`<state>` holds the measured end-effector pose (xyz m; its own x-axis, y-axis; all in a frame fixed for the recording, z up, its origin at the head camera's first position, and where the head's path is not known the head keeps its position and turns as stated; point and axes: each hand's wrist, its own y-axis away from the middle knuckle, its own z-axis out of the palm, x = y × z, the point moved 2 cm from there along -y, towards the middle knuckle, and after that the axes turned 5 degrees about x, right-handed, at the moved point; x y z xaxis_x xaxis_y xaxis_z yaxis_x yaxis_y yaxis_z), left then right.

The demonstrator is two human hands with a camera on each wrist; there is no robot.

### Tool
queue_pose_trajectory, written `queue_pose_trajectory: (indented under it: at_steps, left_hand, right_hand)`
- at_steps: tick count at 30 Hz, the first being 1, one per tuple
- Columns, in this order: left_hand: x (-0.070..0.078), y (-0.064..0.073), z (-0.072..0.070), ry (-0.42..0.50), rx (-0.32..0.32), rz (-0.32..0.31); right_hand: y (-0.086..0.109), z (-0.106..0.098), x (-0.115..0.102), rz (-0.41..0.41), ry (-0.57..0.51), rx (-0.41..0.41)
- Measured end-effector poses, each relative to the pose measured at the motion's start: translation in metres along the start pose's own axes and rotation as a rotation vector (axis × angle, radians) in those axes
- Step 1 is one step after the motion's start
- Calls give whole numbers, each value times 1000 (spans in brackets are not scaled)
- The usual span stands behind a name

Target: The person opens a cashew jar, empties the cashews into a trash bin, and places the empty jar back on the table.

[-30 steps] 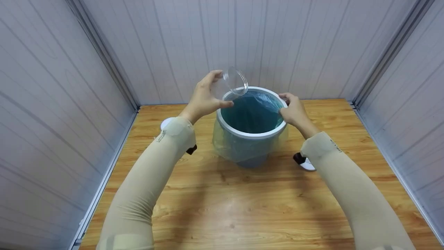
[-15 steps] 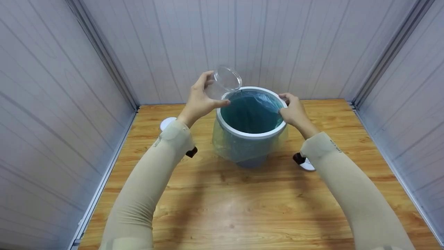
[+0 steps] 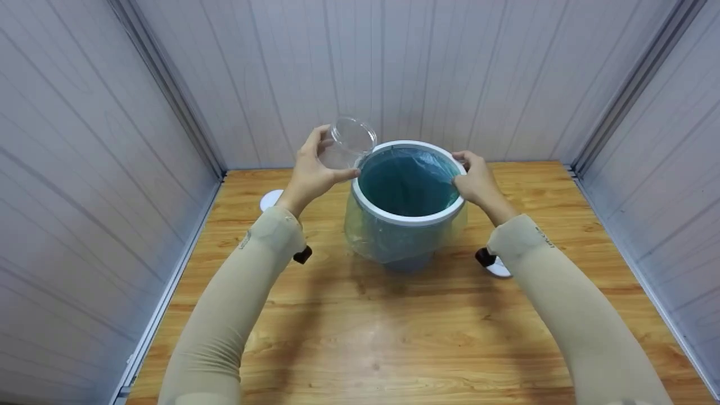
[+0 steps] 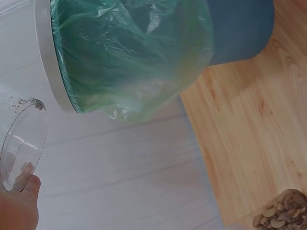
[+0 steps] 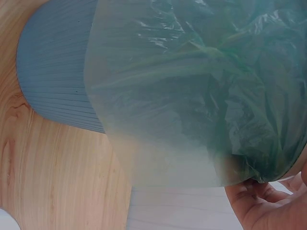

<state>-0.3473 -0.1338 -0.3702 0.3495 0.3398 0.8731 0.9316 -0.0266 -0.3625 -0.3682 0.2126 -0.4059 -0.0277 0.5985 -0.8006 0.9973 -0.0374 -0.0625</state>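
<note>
Pale panelled walls (image 3: pixel 292 67) rise at nine, twelve and three o'clock, with grey metal strips (image 3: pixel 163 81) in the corners. Toward six o'clock, light (image 3: pixel 371 332) glares off the wood-grain surface (image 3: pixel 450 360).

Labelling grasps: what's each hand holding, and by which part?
Left hand: a clear tub, gripped round its side wall. Right hand: the bin rim, at its right side, together with the liner.

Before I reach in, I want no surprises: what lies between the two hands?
In the head view, between the left hand and right hand lie the clear container, held by the left, and the lined bin.
</note>
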Motion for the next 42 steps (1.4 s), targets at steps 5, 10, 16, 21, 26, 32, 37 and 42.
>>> queue_pose_trajectory:
  at_steps: [5, 10, 16, 21, 26, 32, 37, 42]
  left_hand:
    - [-8, 3, -4, 12, 29, -12]
    - [-17, 7, -8, 23, 48, -10]
    - [-23, 11, -10, 50, 58, 11]
    - [-31, 14, -13, 51, 60, -6]
    - [-40, 19, -16, 74, 63, -36]
    - [-48, 26, -17, 61, 66, -47]
    - [-55, 31, -16, 53, 71, -69]
    - [-61, 35, -15, 80, 67, -84]
  right_hand:
    - [1, 1, 0, 2, 3, 1]
    - [0, 0, -1, 10, 1, -5]
    - [0, -1, -2, 26, -12, -16]
    - [1, -2, -2, 25, -12, -17]
    - [0, -1, 0, 5, -9, -13]
    - [0, -2, 1, -36, 7, 11]
    - [1, -3, 1, -20, 12, 1]
    - [2, -3, 1, -3, 0, -8]
